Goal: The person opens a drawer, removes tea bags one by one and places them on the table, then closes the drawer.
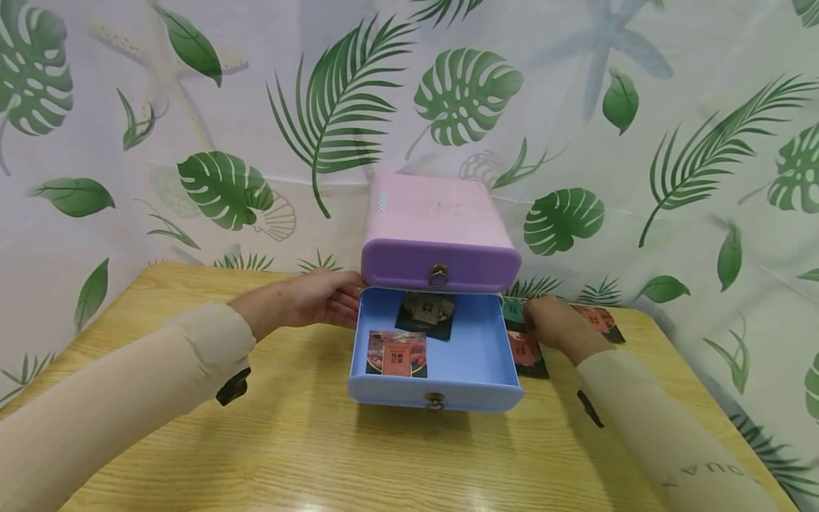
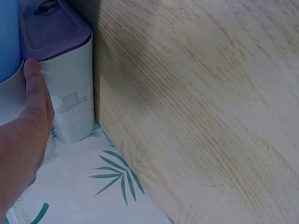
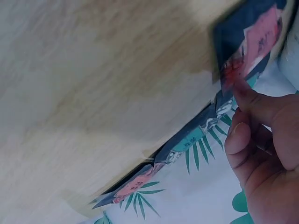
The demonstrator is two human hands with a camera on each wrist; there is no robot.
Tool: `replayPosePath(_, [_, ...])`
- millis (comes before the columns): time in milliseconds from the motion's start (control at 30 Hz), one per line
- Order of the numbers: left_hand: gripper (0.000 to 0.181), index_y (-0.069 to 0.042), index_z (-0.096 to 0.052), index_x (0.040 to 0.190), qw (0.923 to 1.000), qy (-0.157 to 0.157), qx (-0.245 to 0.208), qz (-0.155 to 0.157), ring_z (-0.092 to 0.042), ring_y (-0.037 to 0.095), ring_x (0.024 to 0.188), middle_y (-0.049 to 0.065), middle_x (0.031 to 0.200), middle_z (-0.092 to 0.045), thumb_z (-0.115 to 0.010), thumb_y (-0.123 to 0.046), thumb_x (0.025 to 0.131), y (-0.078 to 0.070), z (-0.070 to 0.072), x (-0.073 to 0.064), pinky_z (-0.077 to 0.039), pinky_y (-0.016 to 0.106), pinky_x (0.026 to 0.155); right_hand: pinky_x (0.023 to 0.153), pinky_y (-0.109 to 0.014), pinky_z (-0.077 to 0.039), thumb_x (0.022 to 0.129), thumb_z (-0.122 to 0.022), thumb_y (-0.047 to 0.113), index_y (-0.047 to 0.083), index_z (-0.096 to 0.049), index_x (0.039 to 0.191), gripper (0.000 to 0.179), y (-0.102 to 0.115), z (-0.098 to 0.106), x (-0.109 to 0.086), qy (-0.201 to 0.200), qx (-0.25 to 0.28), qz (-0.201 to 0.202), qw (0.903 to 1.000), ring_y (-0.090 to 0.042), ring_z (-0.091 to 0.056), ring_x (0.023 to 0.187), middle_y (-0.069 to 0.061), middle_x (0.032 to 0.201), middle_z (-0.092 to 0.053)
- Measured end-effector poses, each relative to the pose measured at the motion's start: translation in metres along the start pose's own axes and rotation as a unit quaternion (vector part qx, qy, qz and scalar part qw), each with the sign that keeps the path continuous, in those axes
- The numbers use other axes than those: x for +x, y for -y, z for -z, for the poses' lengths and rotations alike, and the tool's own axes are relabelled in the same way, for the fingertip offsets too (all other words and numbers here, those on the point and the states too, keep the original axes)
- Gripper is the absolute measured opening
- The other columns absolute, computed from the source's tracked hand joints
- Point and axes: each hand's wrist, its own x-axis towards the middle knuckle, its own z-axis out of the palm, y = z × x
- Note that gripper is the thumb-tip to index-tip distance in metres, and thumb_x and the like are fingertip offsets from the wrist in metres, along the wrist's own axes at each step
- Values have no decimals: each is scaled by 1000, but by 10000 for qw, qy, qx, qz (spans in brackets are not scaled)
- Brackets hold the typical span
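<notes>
The step in hand is judged to be the taking up of a red packet (image 1: pixel 526 354) from the table (image 1: pixel 275 441), just right of the blue drawer (image 1: pixel 480 398). The packet is pinched at its corner by the right hand (image 1: pixel 553 323), whose fingers are curled. The left hand (image 1: pixel 323 299) is laid nearly straight-fingered against the drawers' left side, with nothing held. For the next move, a secure pinch and enough lift to clear the blue drawer's wall would seem to be needed if the packet is to be laid inside. By count, 2 drawers are seen: 1 blue, pulled out, and 1 purple drawer (image 1: pixel 397 264), closed in its pink casing (image 1: pixel 435 210). Inside the blue one, 2 packets are laid: 1 dark packet (image 1: pixel 416 328) behind, 1 orange-red packet (image 1: pixel 396 355) in front. On the table, 3 others are made out, 1 near green packet (image 1: pixel 514 311), 1 middle green packet (image 3: pixel 189 139) and 1 far red packet (image 1: pixel 598 321), though more may be hidden by the hand.
</notes>
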Motion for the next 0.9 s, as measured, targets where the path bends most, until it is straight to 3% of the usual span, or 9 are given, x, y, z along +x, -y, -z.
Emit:
replayPosePath(300, [52, 7, -52, 133, 10000, 27, 29, -24, -72, 18, 87, 10, 103, -69, -49, -34, 101, -1, -1, -1, -55, 45, 99, 61, -40, -53, 82, -71, 6, 6, -66, 77, 8, -4, 13, -9, -710, 107, 303, 9970, -20, -60, 67, -3, 70, -64])
replayPosePath(567, [51, 7, -54, 130, 10000, 30, 15, -42, -72, 18, 86, 10, 100, -70, -50, -34, 101, 0, 0, -1, -55, 45, 98, 56, -37, -48, 90, -57, 12, 2, -65, 94, 14, 14, 37, -31, -1489, 415, -370, 9873, -21, -55, 63, -6, 72, -63])
replayPosePath(633, [50, 7, -54, 130, 10000, 35, 11, -41, -72, 18, 86, 9, 100, -70, -50, -34, 101, 0, 1, -1, -54, 45, 99, 51, -34, -43, 90, -57, 13, 3, -63, 94, 12, 20, 43, -39, -1902, 503, -477, 9793, -20, -52, 59, -5, 68, -61])
replayPosePath(733, [51, 7, -54, 129, 10000, 31, 5, -39, -72, 18, 86, 10, 100, -70, -50, -34, 100, 1, 1, -1, -54, 46, 100, 45, -29, -35, 89, -58, 11, 5, -61, 91, 7, 29, 46, -50, -2768, 568, -263, 9589, -16, -45, 49, -3, 60, -56])
replayPosePath(900, [51, 7, -54, 129, 10000, 62, -1, -76, -72, 18, 86, 10, 101, -70, -50, -34, 100, 2, 2, 1, -55, 45, 98, 42, -23, -30, 84, -65, 4, 6, -63, 88, 5, 47, 47, -68, -4005, 448, 646, 9129, -5, -35, 45, 4, 53, -49])
